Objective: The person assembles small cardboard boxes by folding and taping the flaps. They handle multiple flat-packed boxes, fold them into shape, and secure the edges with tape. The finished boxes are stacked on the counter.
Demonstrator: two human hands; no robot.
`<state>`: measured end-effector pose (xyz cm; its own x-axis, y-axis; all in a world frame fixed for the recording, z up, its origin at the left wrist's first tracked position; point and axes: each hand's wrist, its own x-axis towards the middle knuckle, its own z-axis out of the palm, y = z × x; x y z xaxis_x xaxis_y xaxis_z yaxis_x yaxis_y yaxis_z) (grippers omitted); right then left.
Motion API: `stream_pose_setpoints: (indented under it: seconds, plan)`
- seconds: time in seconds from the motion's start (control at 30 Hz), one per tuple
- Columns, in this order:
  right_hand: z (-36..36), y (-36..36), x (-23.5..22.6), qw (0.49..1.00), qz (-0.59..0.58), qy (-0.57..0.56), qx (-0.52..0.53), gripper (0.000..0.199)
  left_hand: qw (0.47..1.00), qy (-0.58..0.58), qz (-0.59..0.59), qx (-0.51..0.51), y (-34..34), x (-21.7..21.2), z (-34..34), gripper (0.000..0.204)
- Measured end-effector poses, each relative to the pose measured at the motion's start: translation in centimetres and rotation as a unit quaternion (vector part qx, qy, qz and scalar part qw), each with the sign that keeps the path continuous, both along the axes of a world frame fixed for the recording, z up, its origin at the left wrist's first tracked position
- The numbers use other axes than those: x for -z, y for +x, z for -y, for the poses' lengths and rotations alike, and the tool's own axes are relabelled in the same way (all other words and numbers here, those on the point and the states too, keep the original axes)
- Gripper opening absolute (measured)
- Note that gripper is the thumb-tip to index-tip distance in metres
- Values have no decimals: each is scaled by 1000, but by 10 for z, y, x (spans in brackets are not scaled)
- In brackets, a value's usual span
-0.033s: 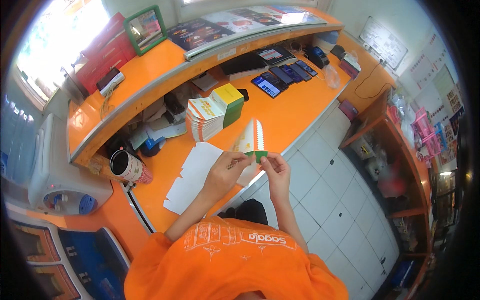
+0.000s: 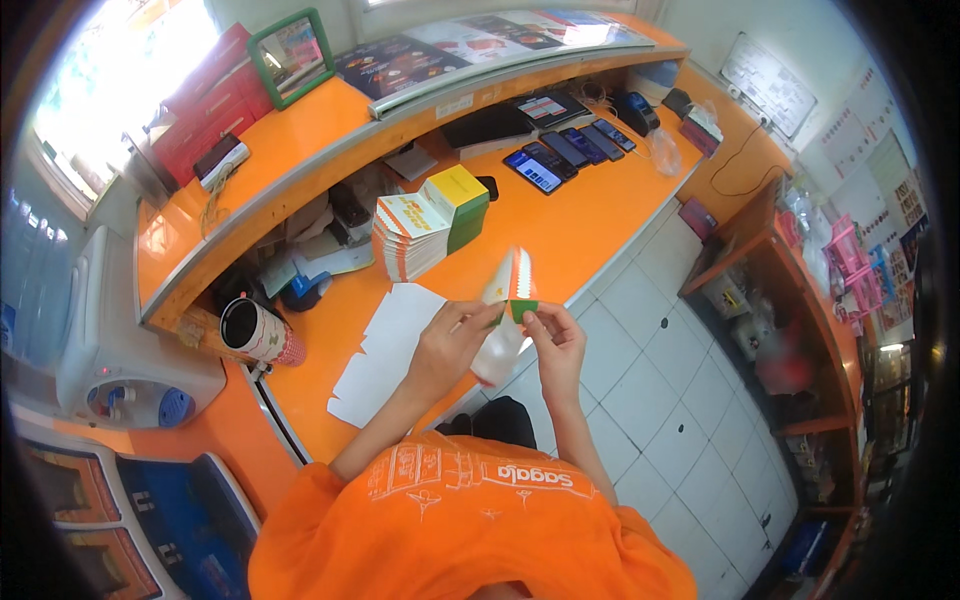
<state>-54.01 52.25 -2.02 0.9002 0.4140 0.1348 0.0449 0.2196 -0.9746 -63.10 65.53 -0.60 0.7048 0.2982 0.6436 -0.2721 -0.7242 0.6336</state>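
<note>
Both hands hold one printed paper food carton (image 2: 523, 281), white with orange and green parts, above the front edge of the orange counter (image 2: 545, 225). My left hand (image 2: 447, 340) pinches its lower left side. On the green part at the lower right, my right hand (image 2: 555, 342) has its thumb and fingers closed. The carton is partly folded and blurred by motion. Beside my left hand a flat white card sheet (image 2: 385, 350) lies on the counter. Farther off stands a stack of folded cartons (image 2: 412, 240), next to a yellow and green block of them (image 2: 460, 205).
Several phones (image 2: 535, 170) lie in a row toward the far right of the counter. A patterned cup (image 2: 270, 340) stands at the left, near a white dispenser (image 2: 130, 350). The raised shelf (image 2: 300, 125) runs along the back. White floor tiles (image 2: 650, 400) lie to the right.
The carton has turned and bent between my hands, its upper part now narrower and its pale lower part swung into view. My right hand has shifted slightly right.
</note>
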Motion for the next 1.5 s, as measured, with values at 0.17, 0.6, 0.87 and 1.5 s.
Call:
stream_pose_setpoints:
  seconds: [0.17,0.6,0.87,1.5]
  plan:
    - [-2,-5,-10,895,383,-118,196,16,969,-244,-44,3,0,-7,7,32]
    - [-14,-22,-16,879,418,-122,194,25,916,-390,-74,53,-1,-23,10,21]
    - [-15,-25,-15,902,373,-125,179,23,919,-386,-47,57,7,-19,14,21]
    - [-17,-21,13,917,-278,82,-273,32,915,-373,-132,71,17,21,7,43]
